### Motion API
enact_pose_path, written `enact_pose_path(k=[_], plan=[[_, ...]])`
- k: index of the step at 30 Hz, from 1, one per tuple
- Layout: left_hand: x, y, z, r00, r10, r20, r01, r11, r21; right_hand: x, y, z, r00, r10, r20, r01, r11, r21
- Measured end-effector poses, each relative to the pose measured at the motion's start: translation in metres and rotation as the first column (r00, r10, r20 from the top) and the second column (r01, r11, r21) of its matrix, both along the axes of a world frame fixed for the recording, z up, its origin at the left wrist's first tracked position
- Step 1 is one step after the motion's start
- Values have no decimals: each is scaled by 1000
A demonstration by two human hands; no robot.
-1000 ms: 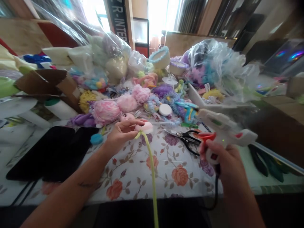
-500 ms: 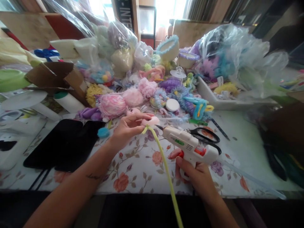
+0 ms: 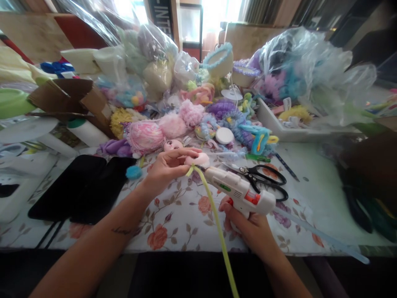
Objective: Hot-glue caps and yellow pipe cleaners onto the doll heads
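Note:
Between the fingers of my left hand (image 3: 172,164) is a small pale pink rounded piece (image 3: 201,159), partly covered by them. A yellow-green pipe cleaner (image 3: 218,219) runs from the underside of that piece down past the table's front edge. My right hand (image 3: 248,227) grips a white hot glue gun (image 3: 237,188), fingers at its orange trigger. The gun's nozzle is at the pink piece, beside the top of the pipe cleaner; whether it touches is unclear. A clear glue stick (image 3: 322,235) sticks out of the gun's back. Black-handled scissors (image 3: 266,176) lie just behind the gun.
A doll's head (image 3: 172,145) with painted eyes lies behind my left hand. Pink yarn (image 3: 145,136), a white round lid (image 3: 224,135) and fuzzy pieces crowd the back. At left are a black phone-like slab (image 3: 66,186) and a blue pompom (image 3: 134,172); at right, a white tray (image 3: 288,133).
My right hand has moved the glue gun left, bringing its nozzle up to the pink piece and showing more of the scissors. My left hand keeps its hold, nearly still.

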State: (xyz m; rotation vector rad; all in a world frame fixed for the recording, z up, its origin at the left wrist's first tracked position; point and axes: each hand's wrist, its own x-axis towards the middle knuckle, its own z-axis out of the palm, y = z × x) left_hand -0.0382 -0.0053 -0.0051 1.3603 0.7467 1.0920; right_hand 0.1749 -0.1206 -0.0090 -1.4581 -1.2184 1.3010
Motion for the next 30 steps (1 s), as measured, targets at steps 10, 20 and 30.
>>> enact_pose_path(k=[10, 20, 30], plan=[[-1, 1, 0, 1000, 11, -1, -11, 1000, 1, 1, 0, -2, 1000, 6, -16, -7, 999, -32], [-2, 1, 0, 1000, 4, 30, -3, 1000, -31, 0, 0, 1, 996, -52, -79, 44, 994, -100], [-2, 2, 1, 997, -30, 69, 31, 999, -17, 1, 2, 2, 982, -86, -171, 72, 994, -88]])
